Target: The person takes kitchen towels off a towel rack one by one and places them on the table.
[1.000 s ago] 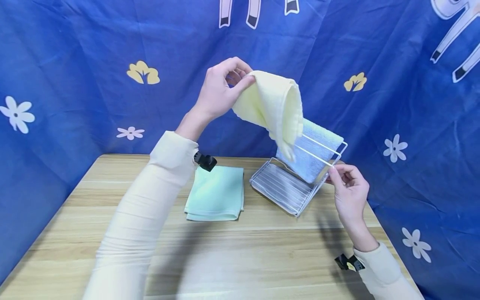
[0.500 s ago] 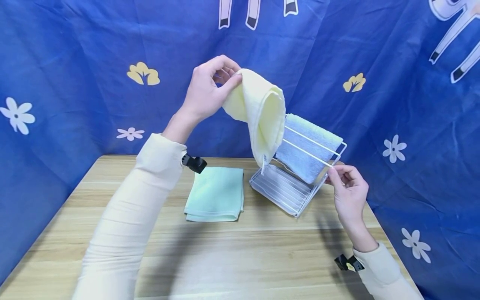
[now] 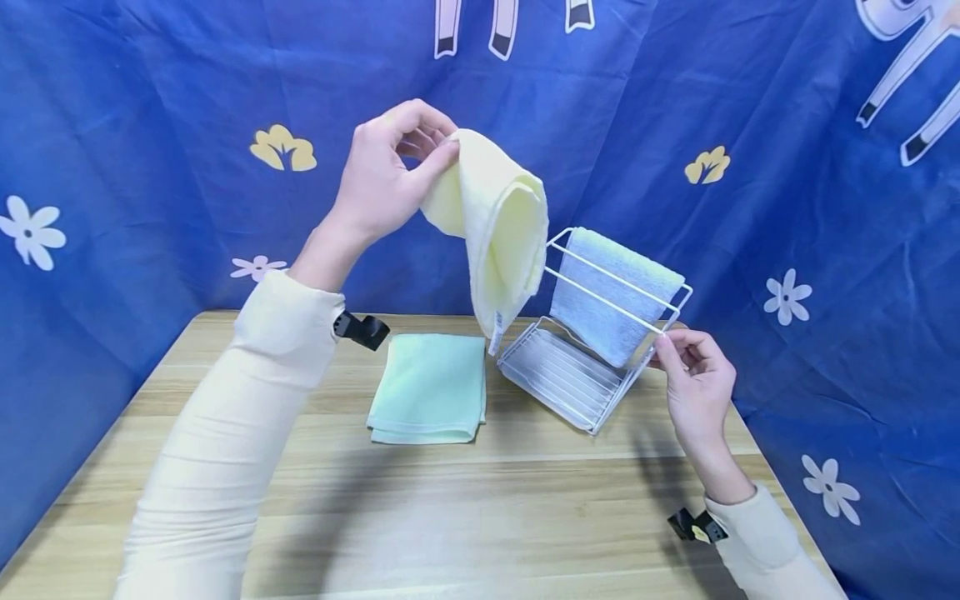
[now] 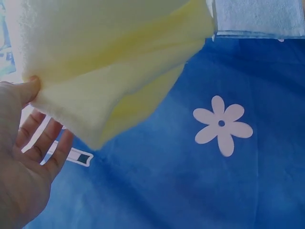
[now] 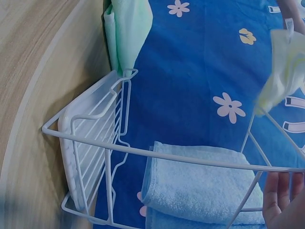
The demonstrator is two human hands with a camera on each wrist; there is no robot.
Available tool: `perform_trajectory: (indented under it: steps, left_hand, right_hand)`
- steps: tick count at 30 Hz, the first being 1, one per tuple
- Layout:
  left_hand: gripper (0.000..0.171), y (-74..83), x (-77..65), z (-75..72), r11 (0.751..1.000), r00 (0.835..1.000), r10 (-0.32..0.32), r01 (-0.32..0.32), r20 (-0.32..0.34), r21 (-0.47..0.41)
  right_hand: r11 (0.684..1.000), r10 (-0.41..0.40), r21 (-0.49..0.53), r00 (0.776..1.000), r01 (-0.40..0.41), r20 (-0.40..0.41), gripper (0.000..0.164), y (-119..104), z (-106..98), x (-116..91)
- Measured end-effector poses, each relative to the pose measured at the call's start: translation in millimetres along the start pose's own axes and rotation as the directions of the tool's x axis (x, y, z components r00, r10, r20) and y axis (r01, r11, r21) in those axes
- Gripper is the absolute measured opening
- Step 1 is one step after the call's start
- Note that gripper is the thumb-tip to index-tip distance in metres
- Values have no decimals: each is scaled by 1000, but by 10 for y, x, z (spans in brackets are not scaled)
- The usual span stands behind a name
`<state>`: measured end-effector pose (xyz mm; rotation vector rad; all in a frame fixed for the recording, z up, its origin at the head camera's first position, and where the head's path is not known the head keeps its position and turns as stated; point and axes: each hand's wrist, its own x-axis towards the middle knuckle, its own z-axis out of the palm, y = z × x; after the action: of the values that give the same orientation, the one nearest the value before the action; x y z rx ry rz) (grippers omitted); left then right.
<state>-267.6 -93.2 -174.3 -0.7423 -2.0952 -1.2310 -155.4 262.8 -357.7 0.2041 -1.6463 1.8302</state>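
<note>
My left hand [image 3: 390, 171] pinches a pale yellow towel [image 3: 502, 217] by one edge, thumb on one side and fingers on the other. The towel hangs folded over in the air, a small label at its lower end. With my right hand [image 3: 696, 383] I grip the side of a white wire rack [image 3: 648, 358], near its upper bars. A light blue towel [image 3: 611, 292] drapes over the rack's top bars. In the right wrist view the rack's frame [image 5: 190, 162] runs up to my fingertips, with the blue towel [image 5: 200, 183] hanging inside it.
A mint green towel [image 3: 429, 387] lies folded on the wooden table [image 3: 450, 517], left of the rack. The rack's base holds a pale tray [image 3: 558, 375]. A blue patterned curtain [image 3: 337, 67] closes off the back and both sides.
My left hand has moved left and slightly up, drawing the yellow towel away from the rack and uncovering the rack's left top corner. My right hand stays in place on the rack.
</note>
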Motion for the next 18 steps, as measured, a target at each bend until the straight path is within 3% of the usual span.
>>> perform_trajectory:
  steps: [5, 11, 18]
  left_hand:
    - [18, 35, -39, -106, 996, 999, 28, -31, 38, 85]
    - [20, -27, -169, -213, 960, 982, 74, -116, 172, 255]
    - [16, -163, -362, -313, 914, 953, 26, -145, 302, 378]
  right_hand:
    - [1000, -6, 10, 1000, 6, 0, 3, -1, 1, -3]
    - [1000, -6, 3, 1000, 6, -3, 3, 1, 2, -12]
    - [1000, -4, -9, 1000, 4, -4, 3, 5, 3, -14]
